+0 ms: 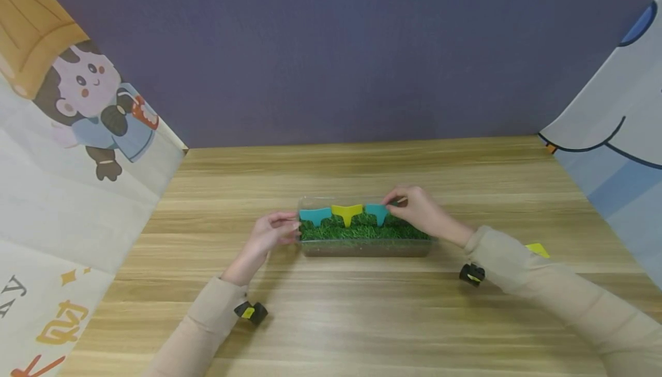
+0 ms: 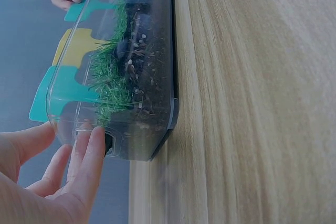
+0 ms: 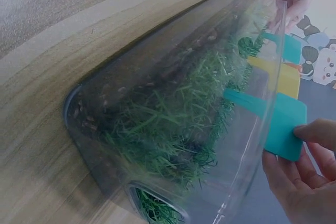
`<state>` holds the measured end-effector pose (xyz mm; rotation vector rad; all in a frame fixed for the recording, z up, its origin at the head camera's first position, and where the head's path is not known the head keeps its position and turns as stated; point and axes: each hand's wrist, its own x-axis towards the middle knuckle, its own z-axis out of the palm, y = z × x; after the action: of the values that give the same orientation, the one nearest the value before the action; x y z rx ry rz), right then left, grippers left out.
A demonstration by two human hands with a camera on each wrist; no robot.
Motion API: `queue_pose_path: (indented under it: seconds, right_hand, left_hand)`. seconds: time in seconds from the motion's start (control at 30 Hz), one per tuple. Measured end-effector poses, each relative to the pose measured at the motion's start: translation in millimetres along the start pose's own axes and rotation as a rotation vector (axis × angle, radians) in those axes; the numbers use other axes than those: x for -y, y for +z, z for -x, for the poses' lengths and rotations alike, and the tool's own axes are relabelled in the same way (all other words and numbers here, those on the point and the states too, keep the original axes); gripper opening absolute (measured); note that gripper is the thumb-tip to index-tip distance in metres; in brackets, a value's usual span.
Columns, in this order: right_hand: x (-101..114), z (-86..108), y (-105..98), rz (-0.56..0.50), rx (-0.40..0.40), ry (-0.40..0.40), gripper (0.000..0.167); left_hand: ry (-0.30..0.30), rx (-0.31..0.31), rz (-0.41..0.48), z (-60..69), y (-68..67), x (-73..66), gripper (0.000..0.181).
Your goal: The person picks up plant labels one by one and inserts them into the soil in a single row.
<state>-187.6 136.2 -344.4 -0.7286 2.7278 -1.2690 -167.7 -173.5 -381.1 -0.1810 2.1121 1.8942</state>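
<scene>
A clear plastic box [image 1: 362,247] with soil and green artificial grass [image 2: 113,77] stands on the table. Three T-shaped plant labels rise from the grass: a teal one [image 1: 315,215] at the left, a yellow one [image 1: 347,212] in the middle and another teal one [image 3: 283,124] at the right. My right hand [image 1: 416,210] pinches the right teal label's head between thumb and fingers. My left hand [image 1: 266,236] touches the box's left end wall with nearly straight fingers, beside an oval cutout seen in the left wrist view.
A yellow piece [image 1: 538,250] lies on the wooden table [image 1: 362,314], partly hidden behind the right sleeve. A dark wall [image 1: 362,55] stands behind the table, with printed cloths at both sides. Black wrist cameras are strapped at both cuffs.
</scene>
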Motion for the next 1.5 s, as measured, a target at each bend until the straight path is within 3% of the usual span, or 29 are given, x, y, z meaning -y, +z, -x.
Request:
queue_pose_path:
  seconds: [1.1,1.5]
  right_hand:
    - [-5.7,1.7,4.1,-0.007,0.030,-0.026,0.013]
    - [-2.2,2.8,-8.4,-0.010,0.065,-0.050,0.022]
  left_hand:
    - [-0.010,-0.013,0.007,1.5,0.2,-1.3,0.036]
    - [-0.007,-0.011,0.001,1.7,0.2,-1.3,0.036]
